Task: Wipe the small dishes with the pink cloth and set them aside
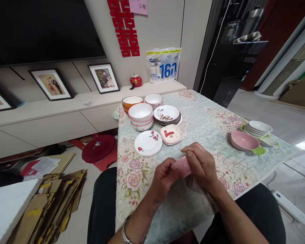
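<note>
My left hand [165, 178] grips a pink dish [181, 166] that looks like a small bowl, its fingers and thumb closed on the near edge. Across the dish's right end lies my right hand [201, 162], fingers wrapped over it and hiding much of its shape. Something thin and pale hangs below the right hand; I cannot make out what. Just beyond the hands sit small square plates [171, 135] with a red pattern and round white plates [147, 144] with red flowers.
Stacked white bowls [141, 118], orange bowls [132, 100] and brown-patterned plates [167, 114] stand at the back left of the flowered tablecloth [134, 176]. At the right are a pink bowl with a green handle [244, 140] and small white bowls [259, 127]. Flattened cardboard [56, 196] lies left.
</note>
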### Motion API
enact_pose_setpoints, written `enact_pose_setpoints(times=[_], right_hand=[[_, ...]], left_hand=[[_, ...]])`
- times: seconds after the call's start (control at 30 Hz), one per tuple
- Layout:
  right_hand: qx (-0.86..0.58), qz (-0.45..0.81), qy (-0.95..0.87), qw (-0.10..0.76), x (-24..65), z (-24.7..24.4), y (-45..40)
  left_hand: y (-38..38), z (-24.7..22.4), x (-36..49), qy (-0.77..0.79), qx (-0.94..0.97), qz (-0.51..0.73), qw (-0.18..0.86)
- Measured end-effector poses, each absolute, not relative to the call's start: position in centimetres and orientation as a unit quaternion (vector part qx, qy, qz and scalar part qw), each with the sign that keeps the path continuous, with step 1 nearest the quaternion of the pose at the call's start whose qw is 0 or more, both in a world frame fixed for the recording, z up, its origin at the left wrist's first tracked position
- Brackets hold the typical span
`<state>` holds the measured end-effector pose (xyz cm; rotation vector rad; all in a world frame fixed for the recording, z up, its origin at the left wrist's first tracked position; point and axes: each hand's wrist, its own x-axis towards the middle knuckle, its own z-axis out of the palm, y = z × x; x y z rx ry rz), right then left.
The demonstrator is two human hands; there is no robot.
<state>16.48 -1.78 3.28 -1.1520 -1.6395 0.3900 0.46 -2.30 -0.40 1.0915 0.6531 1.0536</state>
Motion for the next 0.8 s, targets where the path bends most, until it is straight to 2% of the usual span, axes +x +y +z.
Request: enact_pose_setpoints(times=[0.2,0.4,0.6,0.8], right_hand=[[-0.52,0.376,-0.504,0.578,17.2,2.7,-1.3],[-0.491,0.446,-0.412,0.625,16.5,2.0,-0.7],[-0.559,0.328,-0.444,0.618,14.9,2.1,-1.1],[-0.526,0.102,-0.593,0.601,14.5,1.1,-1.6]], left_hand=[[-2.4,-0.5,0.8,0.257,0.413,0.493,0.722],[-2.3,-0.1,1.0,0.232,0.309,0.527,0.757],[-2.0,0.1,1.0,0.218,0.276,0.554,0.754],[-1.8,0.6,1.2,0.201,0.253,0.543,0.775]])
